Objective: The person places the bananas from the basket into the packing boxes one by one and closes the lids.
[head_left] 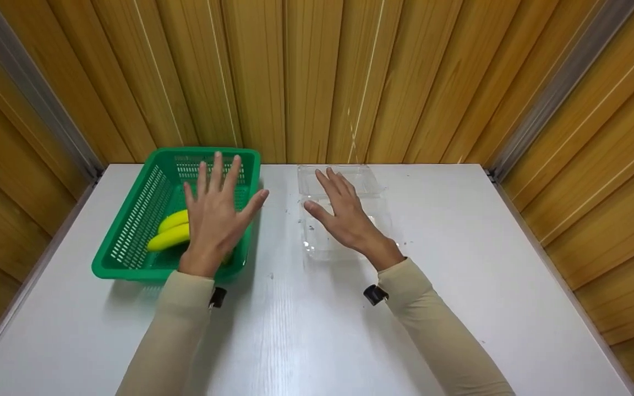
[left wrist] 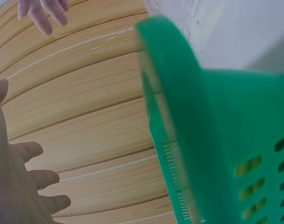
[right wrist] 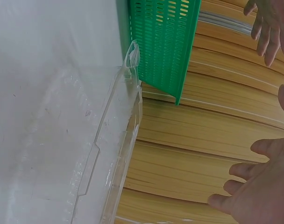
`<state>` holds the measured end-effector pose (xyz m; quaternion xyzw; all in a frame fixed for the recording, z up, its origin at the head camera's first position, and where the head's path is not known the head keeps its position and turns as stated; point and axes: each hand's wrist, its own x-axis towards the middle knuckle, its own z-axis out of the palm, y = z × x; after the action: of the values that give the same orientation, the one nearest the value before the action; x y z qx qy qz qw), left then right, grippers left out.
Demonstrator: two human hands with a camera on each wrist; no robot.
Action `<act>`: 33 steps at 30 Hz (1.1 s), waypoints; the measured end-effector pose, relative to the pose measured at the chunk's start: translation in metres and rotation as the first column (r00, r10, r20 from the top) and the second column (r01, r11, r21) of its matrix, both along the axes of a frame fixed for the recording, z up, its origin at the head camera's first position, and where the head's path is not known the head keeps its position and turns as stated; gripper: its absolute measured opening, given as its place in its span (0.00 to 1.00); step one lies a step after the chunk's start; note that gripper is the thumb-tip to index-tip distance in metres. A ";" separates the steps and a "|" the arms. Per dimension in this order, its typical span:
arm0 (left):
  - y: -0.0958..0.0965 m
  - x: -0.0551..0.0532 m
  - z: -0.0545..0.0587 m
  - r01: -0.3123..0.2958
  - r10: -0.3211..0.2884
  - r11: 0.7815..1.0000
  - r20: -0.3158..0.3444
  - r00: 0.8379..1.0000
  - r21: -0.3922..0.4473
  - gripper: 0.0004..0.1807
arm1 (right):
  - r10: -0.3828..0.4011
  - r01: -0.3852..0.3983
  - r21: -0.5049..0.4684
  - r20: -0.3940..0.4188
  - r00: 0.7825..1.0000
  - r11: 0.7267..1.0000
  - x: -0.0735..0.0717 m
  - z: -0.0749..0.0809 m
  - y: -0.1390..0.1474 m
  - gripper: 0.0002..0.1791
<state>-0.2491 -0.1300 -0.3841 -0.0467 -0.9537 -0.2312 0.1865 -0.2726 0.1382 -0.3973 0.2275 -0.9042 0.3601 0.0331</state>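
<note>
My left hand [head_left: 215, 220] hovers over the green plastic basket [head_left: 124, 214], its fingers spread and holding nothing. Inside the basket lie yellow bananas [head_left: 171, 237], partly hidden behind that hand. My right hand [head_left: 347, 217] is held above a clear plastic clamshell box [head_left: 317, 250], fingers extended, with nothing in its grasp. The box lies with its lid [head_left: 361, 179] folded back toward the wall. In the left wrist view, the basket's rim [left wrist: 179, 116] stands apart from the left fingers. The right wrist view shows the right hand [right wrist: 263, 186] apart from the box's edge [right wrist: 97, 144].
A white table [head_left: 460, 247] bears the basket on the left and the clear box near the middle. Wood-patterned panels [head_left: 311, 82] rise behind the table and on both sides. Small dark specks dot the tabletop around the box.
</note>
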 end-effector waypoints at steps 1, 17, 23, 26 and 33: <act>-0.001 0.001 0.000 -0.003 0.003 1.000 0.001 1.000 0.005 0.52 | 0.003 -0.003 -0.003 0.001 1.000 1.000 0.000 0.000 -0.001 0.46; -0.036 0.010 0.002 -0.019 0.028 0.990 -0.060 0.998 0.141 0.50 | 0.069 -0.070 -0.033 -0.015 0.997 0.997 0.001 -0.001 -0.017 0.43; -0.043 0.014 0.001 -0.035 0.046 0.984 -0.060 0.997 0.175 0.47 | 0.096 -0.098 -0.052 -0.036 0.995 0.994 0.001 -0.002 -0.021 0.42; -0.046 0.017 0.000 -0.042 0.056 0.980 -0.064 0.996 0.195 0.47 | 0.112 -0.114 -0.062 -0.036 0.993 0.992 0.001 -0.001 -0.025 0.43; -0.051 0.025 -0.008 -0.070 0.089 0.966 -0.066 0.994 0.247 0.47 | 0.135 -0.136 -0.074 -0.018 0.991 0.988 0.004 -0.002 -0.032 0.43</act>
<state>-0.2239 -0.1812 -0.3919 0.0061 -0.9113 -0.3373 0.2363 -0.2687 0.1057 -0.3991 0.2895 -0.8722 0.3937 0.0230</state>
